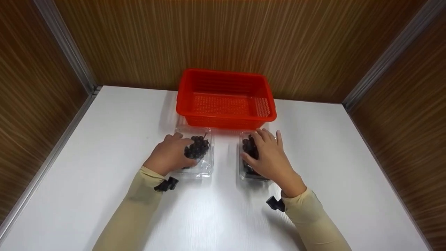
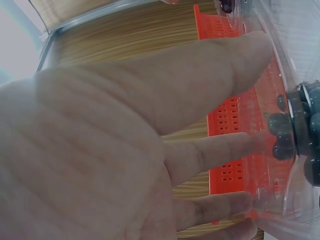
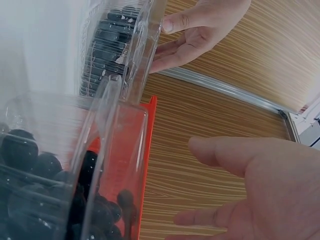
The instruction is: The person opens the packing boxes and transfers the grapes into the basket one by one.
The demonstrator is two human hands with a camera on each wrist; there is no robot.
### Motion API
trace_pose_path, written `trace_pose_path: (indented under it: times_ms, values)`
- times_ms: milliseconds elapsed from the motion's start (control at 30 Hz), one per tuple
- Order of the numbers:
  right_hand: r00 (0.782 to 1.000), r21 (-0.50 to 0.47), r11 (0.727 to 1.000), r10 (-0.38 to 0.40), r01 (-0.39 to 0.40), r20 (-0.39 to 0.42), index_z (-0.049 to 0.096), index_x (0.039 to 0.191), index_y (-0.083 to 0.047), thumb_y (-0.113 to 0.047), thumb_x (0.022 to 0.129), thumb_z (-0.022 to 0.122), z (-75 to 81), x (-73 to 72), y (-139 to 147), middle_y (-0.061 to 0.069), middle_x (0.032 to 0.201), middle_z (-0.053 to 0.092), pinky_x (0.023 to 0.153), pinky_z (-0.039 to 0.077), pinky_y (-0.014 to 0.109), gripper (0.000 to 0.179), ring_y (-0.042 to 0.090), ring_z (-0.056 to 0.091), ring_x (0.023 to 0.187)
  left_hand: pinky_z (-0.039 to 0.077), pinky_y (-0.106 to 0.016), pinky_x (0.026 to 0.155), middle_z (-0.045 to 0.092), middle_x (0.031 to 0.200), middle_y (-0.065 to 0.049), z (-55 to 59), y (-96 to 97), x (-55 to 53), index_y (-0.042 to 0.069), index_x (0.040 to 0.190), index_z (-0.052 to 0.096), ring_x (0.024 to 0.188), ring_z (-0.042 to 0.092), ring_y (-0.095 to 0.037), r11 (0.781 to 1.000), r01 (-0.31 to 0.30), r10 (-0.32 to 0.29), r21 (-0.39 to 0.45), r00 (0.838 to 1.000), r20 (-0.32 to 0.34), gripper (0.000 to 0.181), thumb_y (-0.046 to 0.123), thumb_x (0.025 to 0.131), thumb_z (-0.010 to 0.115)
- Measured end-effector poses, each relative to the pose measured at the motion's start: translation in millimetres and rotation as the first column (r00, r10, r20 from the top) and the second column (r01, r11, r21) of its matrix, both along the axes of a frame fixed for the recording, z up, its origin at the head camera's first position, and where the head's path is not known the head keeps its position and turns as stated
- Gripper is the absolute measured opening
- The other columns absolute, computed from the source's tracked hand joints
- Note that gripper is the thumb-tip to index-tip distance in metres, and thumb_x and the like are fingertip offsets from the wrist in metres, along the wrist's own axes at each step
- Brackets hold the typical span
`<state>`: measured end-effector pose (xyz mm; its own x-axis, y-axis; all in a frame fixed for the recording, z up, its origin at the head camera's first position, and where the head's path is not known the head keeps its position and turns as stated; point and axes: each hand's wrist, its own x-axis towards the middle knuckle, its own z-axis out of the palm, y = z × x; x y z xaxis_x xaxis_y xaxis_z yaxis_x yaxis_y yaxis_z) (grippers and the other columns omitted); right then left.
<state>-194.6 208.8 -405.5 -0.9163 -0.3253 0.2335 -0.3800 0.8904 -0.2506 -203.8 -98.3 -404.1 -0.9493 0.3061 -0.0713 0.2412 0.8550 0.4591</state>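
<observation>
Two clear plastic boxes of dark grapes are on the white table. At the left box [image 1: 205,167], my left hand [image 1: 170,153] spreads over the left part, thumb and fingers apart. In the left wrist view its thumb [image 2: 215,65] reaches the plastic edge, fingers nearly straight, their tips overlapping the clear plastic. Dark grapes [image 1: 198,147] show beside it. My right hand [image 1: 270,153] hovers over the right box [image 1: 245,176], partly hiding the grapes [image 1: 249,148] inside. The right wrist view shows its fingers stretched out, with a gap between thumb and box.
Behind both boxes, a red plastic basket [image 1: 226,122] with a perforated bottom stands near the back wall. Wood-grain panels [image 1: 226,35] close off the back and both sides of the white table [image 1: 209,219]. Metal strips [image 1: 52,179] run along the panel edges.
</observation>
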Motion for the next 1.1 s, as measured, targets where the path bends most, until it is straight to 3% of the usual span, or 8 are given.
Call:
trace_pose_path:
  times_ms: [200, 567, 967, 1100]
  values:
    - [1.0, -0.002, 1.0, 0.021, -0.021, 0.013, 0.051, 0.148, -0.013, -0.04, 0.093, 0.074, 0.8, 0.2, -1.2, 0.014, 0.148, 0.051, 0.122, 0.007, 0.068, 0.065, 0.036, 0.04, 0.144, 0.053, -0.059, 0.095, 0.054, 0.144, -0.022, -0.6, 1.4, 1.3, 0.01, 0.139, 0.065, 0.122, 0.053, -0.039, 1.0, -0.013, 0.013, 0.006, 1.0, 0.015, 0.065, 0.034, 0.082, 0.086]
    - [0.999, -0.018, 0.999, 0.04, -0.04, 0.017, 0.049, 0.15, -0.01, -0.034, 0.089, 0.08, 1.4, 2.9, -4.4, 0.017, 0.148, 0.052, 0.12, 0.022, 0.066, 0.073, 0.038, 0.047, 0.138, 0.052, -0.061, 0.097, 0.052, 0.145, -0.024, -3.2, 1.7, 1.8, 0.01, 0.143, 0.063, 0.125, 0.051, -0.042, 1.0, -0.004, 0.004, -0.017, 1.0, 0.019, 0.068, 0.035, 0.084, 0.085]
    - [0.991, -0.009, 0.998, 0.068, -0.067, 0.114, 0.047, 0.153, -0.007, -0.044, 0.087, 0.082, -3.7, 1.7, -5.9, 0.017, 0.155, 0.046, 0.12, 0.031, 0.058, 0.084, 0.039, 0.043, 0.142, 0.052, -0.061, 0.098, 0.051, 0.147, -0.023, -4.4, 4.4, 1.8, 0.009, 0.145, 0.061, 0.127, 0.05, -0.041, 1.0, 0.003, -0.003, -0.016, 1.0, 0.013, 0.07, 0.037, 0.085, 0.085]
    - [0.988, 0.002, 0.998, 0.067, -0.068, 0.137, 0.045, 0.154, -0.007, -0.045, 0.086, 0.083, -5.0, 0.5, -6.6, 0.018, 0.157, 0.044, 0.121, 0.03, 0.057, 0.087, 0.04, 0.042, 0.142, 0.052, -0.061, 0.097, 0.052, 0.146, -0.023, -3.9, 3.5, 2.7, 0.008, 0.143, 0.061, 0.126, 0.051, -0.041, 1.0, 0.014, -0.014, -0.02, 1.0, 0.0, 0.069, 0.037, 0.085, 0.084]
